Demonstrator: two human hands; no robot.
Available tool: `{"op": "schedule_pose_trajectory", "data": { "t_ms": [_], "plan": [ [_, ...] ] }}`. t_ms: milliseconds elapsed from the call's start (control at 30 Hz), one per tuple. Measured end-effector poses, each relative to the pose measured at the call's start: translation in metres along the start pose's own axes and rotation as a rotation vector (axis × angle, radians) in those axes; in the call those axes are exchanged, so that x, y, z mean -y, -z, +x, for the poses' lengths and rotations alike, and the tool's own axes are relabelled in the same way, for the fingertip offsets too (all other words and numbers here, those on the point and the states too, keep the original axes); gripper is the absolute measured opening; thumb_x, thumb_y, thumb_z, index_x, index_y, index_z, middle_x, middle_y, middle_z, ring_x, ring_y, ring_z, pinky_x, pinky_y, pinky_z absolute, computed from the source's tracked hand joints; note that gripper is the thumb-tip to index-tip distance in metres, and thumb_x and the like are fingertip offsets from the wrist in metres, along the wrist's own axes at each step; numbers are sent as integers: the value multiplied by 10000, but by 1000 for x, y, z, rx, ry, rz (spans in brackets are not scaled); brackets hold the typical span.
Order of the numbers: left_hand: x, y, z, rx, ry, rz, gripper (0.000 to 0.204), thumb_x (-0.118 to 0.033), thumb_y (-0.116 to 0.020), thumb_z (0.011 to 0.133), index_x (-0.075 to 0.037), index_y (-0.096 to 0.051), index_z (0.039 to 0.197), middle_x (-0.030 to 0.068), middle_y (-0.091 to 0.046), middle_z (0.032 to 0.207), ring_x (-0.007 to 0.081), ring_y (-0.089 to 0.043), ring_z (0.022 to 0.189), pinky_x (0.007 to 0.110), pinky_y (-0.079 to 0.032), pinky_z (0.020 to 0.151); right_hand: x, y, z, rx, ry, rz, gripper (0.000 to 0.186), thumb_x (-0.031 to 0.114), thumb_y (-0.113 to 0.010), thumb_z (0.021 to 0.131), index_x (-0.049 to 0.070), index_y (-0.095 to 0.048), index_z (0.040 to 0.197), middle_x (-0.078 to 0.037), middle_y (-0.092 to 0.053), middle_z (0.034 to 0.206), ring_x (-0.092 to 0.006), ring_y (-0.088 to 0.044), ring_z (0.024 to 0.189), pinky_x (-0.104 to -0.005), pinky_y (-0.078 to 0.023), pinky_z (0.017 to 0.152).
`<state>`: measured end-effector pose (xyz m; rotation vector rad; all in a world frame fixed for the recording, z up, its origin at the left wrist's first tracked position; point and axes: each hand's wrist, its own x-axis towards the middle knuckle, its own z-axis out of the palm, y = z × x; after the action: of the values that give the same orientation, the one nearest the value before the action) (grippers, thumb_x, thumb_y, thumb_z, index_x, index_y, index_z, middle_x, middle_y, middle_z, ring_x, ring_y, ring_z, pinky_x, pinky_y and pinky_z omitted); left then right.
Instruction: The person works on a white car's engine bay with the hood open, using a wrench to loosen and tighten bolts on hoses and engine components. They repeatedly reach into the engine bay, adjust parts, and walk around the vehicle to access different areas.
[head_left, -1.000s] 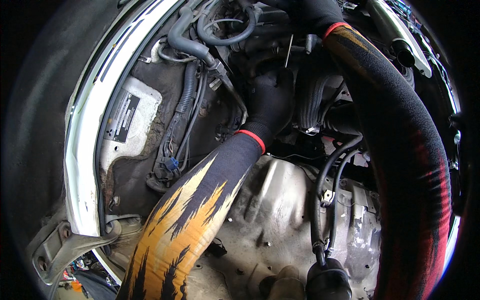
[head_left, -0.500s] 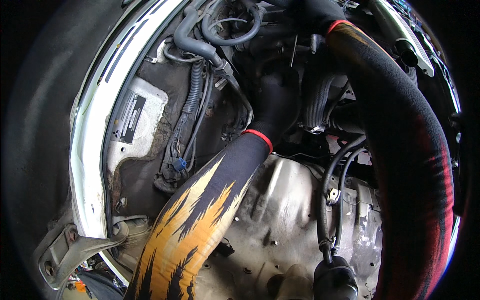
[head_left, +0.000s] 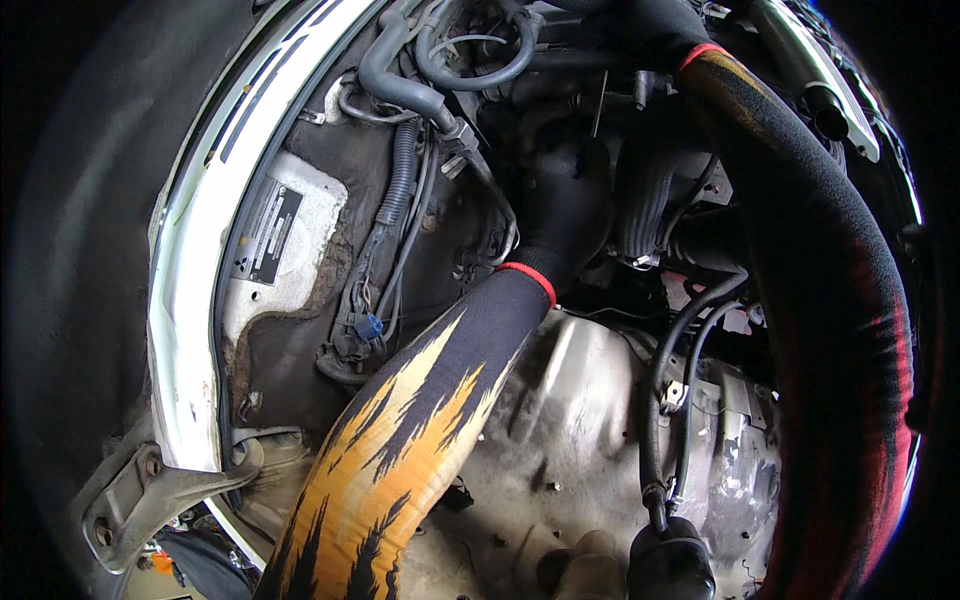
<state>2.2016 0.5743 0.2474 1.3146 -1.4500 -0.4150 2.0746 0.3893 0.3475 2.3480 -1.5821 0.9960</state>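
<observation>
My left hand (head_left: 567,195), in a black glove, reaches deep into an engine bay from the lower left. Its fingers merge with the dark parts around them, so their grip is hidden. A thin metal rod (head_left: 600,105) stands just beyond its thumb side; I cannot tell whether they touch. Close on the right lies a ribbed black hose (head_left: 641,210). My right hand (head_left: 640,32), also black-gloved, is at the top edge past the bend of my right arm, its fingers lost in shadow. A grey curved hose (head_left: 395,85) runs to the left of both hands.
A white body edge (head_left: 185,300) curves down the left, with a metal bracket (head_left: 150,495) at its lower end. Wiring with a blue connector (head_left: 368,326) runs along the inner panel. Below sit a dented metal panel (head_left: 570,430), black hoses (head_left: 655,410) and a black canister (head_left: 672,560).
The whole view has shifted slightly, so the engine bay and both arms appear a little further right and lower. Both hands stay at about the same places among the parts.
</observation>
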Motion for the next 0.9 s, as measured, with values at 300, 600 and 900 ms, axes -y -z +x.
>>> {"op": "schedule_pose_trajectory", "data": {
  "t_ms": [300,600,900],
  "plan": [
    [6,1,-2,43,83,-38,367,-308,-554,1029,34,-675,973,43,-562,693,110,-463,666,338,-408,616,1,10,-5,15,-18,76,395,448,-770,724,58,-770,793,-215,-715,817,-363,-719,800,-458,-575,747],
    [9,-1,-9,35,141,-104,323,-266,-564,1027,35,-673,988,34,-593,744,118,-476,711,324,-419,665,12,20,-7,11,-20,44,407,450,-774,707,51,-767,791,-215,-707,767,-372,-717,746,-468,-576,709],
    [5,-4,4,-61,-9,-32,280,-217,-527,979,20,-675,982,235,-682,874,389,-665,833,432,-488,756,6,15,-7,38,-25,135,340,364,-712,749,40,-761,838,-216,-718,802,-372,-725,787,-458,-583,724]
  ]
}}
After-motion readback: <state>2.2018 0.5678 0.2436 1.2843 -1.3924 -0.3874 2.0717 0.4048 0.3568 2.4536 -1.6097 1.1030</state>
